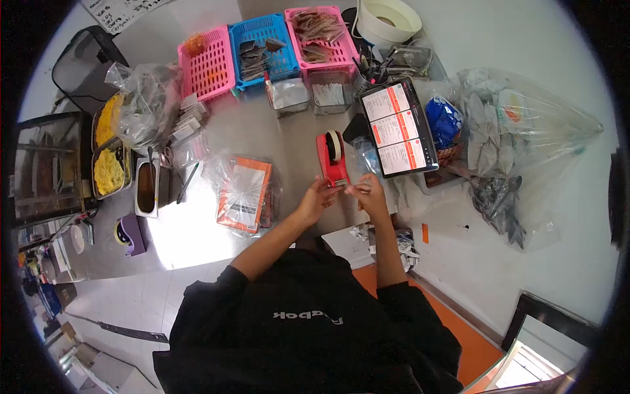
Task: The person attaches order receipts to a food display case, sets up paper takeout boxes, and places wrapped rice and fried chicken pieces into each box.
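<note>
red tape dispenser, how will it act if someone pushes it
The red tape dispenser looks like stiff molded plastic, so it should slide without bending. Its long, narrow body could tip sideways if pushed high up. The upright tape roll may spin.

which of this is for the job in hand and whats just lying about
In use, by the look of it:
- red tape dispenser
- left hand and right hand, at its cutter end

Apparently just lying about:
- purple tape dispenser
- blue basket
</note>
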### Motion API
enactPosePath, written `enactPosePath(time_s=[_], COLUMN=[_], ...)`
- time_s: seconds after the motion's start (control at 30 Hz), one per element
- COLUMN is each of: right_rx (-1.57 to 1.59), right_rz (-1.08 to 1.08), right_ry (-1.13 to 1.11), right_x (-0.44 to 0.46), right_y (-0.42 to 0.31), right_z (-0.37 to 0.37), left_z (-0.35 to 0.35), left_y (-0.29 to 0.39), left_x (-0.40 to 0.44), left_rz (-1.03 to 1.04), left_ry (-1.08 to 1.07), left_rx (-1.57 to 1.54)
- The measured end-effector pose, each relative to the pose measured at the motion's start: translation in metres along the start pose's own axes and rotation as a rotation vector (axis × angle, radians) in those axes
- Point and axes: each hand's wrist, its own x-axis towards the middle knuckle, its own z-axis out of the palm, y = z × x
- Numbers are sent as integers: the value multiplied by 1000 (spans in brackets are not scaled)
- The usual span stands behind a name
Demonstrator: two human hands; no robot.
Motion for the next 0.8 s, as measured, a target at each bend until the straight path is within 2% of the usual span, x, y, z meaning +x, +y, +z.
enactPosePath(time_s=[0.2,0.3,0.4,0.5,0.6,0.7,0.8], right_rx=[152,88,-43,-291,-1206,-918,-1013], right_rz=[335,120,39,299,-62,57,-600], right_ry=[42,-17,-95,-258,-228,-213,121], right_x=[7,7,-18,-40,-36,-29,-13], right_y=[27,86,66,-18,2,-63,-76], right_z=[7,18,14,4,-21,-3,5], left_z=[-4,0,-5,-27,-40,-49,-61], left_y=[-3,-2,-3,-21,-28,-32,-29], left_x=[2,-4,-6,4,9,6,-10], left_rz=[28,14,0,17,32,175,589], left_ry=[-9,49,68,101,211,221,101], left_rx=[53,35,104,109,220,527,971])
